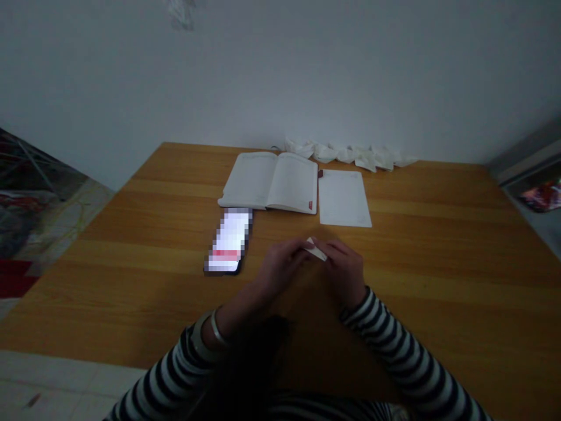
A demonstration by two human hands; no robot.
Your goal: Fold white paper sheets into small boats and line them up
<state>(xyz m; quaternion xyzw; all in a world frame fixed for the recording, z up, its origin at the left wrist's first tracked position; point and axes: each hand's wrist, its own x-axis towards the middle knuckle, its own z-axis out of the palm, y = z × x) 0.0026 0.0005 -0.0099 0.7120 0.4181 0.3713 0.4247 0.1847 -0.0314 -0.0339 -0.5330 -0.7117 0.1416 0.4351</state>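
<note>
Left hand (280, 270) and right hand (344, 270) meet above the desk (438, 251), fingertips pinching a small folded paper (316, 250) from both sides. Similar folded papers (350, 155) lie along the far edge, clear of the hands.

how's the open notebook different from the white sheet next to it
The open notebook is thick and bound, with pages curving up from the spine, while the white sheet is thin and lies flat. The notebook spreads wider than the sheet. The notebook has a red tab at its near right corner; the sheet shows no such mark. Both are pale and lie side by side on the wooden table.
</note>
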